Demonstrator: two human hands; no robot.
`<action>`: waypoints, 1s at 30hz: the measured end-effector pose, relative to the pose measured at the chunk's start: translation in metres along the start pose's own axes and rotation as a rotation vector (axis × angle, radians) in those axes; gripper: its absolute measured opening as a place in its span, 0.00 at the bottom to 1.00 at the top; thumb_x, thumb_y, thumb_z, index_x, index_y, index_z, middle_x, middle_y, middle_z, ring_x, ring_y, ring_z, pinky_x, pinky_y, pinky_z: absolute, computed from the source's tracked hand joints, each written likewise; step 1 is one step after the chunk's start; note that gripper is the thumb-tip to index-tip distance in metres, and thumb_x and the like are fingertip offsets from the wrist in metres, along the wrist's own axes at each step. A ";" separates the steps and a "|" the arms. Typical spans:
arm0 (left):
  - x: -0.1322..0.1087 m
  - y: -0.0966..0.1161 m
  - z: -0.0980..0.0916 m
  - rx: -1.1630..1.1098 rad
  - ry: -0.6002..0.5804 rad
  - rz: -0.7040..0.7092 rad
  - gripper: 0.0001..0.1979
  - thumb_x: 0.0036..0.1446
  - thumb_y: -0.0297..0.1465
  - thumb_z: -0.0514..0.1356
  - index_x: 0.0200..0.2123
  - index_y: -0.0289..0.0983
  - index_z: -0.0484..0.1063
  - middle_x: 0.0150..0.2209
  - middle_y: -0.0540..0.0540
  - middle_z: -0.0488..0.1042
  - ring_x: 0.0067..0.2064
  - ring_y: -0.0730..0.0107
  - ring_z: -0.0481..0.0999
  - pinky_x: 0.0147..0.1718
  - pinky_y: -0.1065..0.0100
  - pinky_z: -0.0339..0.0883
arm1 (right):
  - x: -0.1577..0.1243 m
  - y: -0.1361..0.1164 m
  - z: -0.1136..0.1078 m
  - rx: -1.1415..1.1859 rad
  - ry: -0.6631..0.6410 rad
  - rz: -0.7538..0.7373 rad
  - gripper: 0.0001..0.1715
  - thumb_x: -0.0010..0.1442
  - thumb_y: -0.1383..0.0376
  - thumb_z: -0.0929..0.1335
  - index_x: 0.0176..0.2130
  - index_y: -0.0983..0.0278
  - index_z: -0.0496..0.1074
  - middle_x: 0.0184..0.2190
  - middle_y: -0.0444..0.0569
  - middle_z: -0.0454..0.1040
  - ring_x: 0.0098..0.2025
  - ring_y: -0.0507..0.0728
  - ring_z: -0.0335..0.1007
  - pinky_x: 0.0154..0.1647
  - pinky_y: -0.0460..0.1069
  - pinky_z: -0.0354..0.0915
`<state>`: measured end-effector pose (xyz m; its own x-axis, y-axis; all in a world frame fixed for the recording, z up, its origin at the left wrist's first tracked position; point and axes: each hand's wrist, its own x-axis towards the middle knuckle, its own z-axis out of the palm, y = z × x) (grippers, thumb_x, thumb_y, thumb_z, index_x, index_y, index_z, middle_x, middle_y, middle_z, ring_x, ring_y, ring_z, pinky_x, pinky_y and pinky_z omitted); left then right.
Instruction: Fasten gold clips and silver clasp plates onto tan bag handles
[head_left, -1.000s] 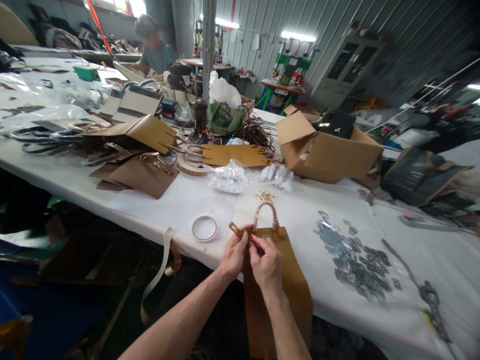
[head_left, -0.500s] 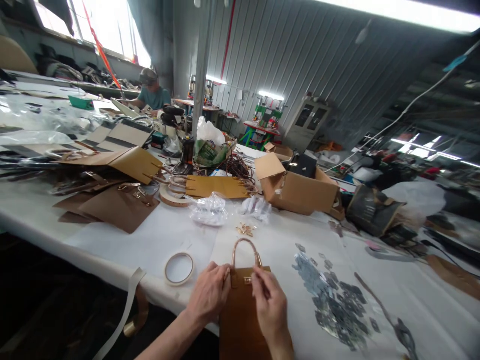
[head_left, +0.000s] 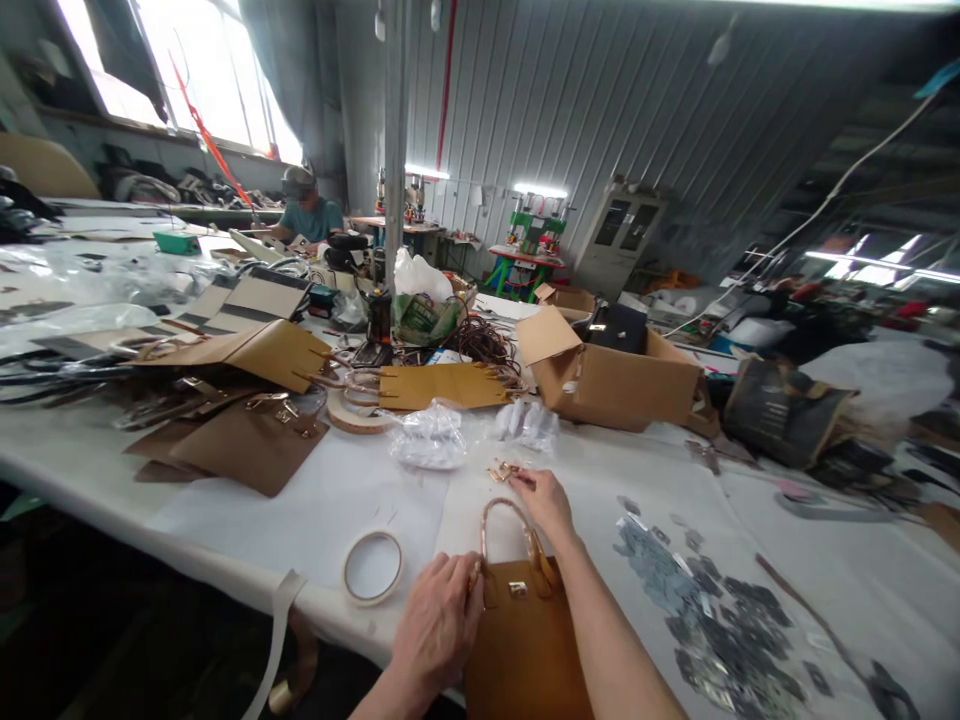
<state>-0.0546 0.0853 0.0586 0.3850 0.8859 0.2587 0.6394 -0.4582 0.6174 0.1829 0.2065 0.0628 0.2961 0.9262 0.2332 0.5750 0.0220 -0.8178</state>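
A small tan leather bag [head_left: 525, 640] with a looped handle [head_left: 504, 515] and a metal clasp lies at the near table edge. My left hand [head_left: 439, 625] grips its upper left corner, fingers closed on the leather. My right hand [head_left: 546, 500] is stretched past the handle to a little heap of gold metal fittings [head_left: 504, 470], fingertips pinched at it. What they pinch is too small to make out.
A tape roll [head_left: 372, 568] lies left of the bag. Grey metal plates [head_left: 712, 610] are scattered to the right. Farther back are plastic bags [head_left: 431, 440], tan leather pieces [head_left: 439, 385], a cardboard box [head_left: 615, 380] and a seated person [head_left: 304, 210].
My right hand left the bag's clasp and reached forward to the gold fittings. My left hand stayed on the bag's corner. The view tilted up a little.
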 end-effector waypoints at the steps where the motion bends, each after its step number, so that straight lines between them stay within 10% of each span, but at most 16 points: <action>1: 0.000 0.000 0.000 0.002 0.003 0.004 0.13 0.73 0.33 0.49 0.50 0.43 0.73 0.39 0.45 0.79 0.41 0.57 0.75 0.43 0.58 0.67 | -0.003 0.002 0.001 0.012 0.004 0.015 0.12 0.47 0.53 0.75 0.27 0.59 0.79 0.25 0.45 0.79 0.28 0.58 0.75 0.31 0.50 0.68; 11: 0.002 -0.008 0.004 0.020 -0.015 0.042 0.15 0.74 0.34 0.48 0.56 0.41 0.69 0.41 0.44 0.80 0.43 0.59 0.77 0.46 0.58 0.68 | -0.034 0.019 -0.061 0.266 0.153 0.274 0.26 0.42 0.48 0.78 0.33 0.63 0.77 0.26 0.44 0.77 0.28 0.52 0.67 0.33 0.50 0.68; 15: 0.002 -0.012 0.010 -0.034 0.056 0.006 0.20 0.70 0.33 0.55 0.63 0.40 0.64 0.47 0.41 0.78 0.49 0.56 0.77 0.51 0.55 0.71 | -0.086 0.004 -0.096 0.433 0.200 0.282 0.29 0.47 0.46 0.78 0.38 0.63 0.75 0.34 0.47 0.78 0.33 0.54 0.73 0.41 0.53 0.74; 20: 0.017 -0.003 0.009 -0.203 0.316 0.045 0.33 0.61 0.24 0.58 0.69 0.40 0.57 0.68 0.36 0.63 0.66 0.52 0.66 0.61 0.50 0.68 | -0.161 0.002 -0.085 0.602 0.078 0.361 0.23 0.53 0.51 0.79 0.40 0.62 0.74 0.34 0.48 0.79 0.36 0.56 0.77 0.43 0.54 0.74; 25: 0.062 0.021 0.005 -0.240 -0.104 0.402 0.29 0.57 0.18 0.54 0.59 0.43 0.73 0.59 0.41 0.75 0.63 0.53 0.68 0.65 0.49 0.61 | -0.182 0.021 -0.059 0.416 0.203 0.346 0.24 0.54 0.48 0.77 0.39 0.63 0.75 0.32 0.45 0.77 0.32 0.54 0.71 0.33 0.48 0.68; 30: 0.103 0.032 0.034 -0.334 -0.340 0.325 0.04 0.52 0.27 0.67 0.29 0.43 0.78 0.36 0.40 0.80 0.48 0.49 0.73 0.55 0.55 0.64 | -0.180 0.028 -0.056 0.425 0.240 0.355 0.25 0.54 0.48 0.77 0.41 0.64 0.76 0.31 0.45 0.77 0.30 0.54 0.69 0.31 0.48 0.67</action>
<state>0.0280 0.1597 0.0798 0.7539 0.6054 0.2551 0.2288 -0.6060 0.7618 0.1885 0.0196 0.0276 0.6064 0.7949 -0.0205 0.0690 -0.0782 -0.9945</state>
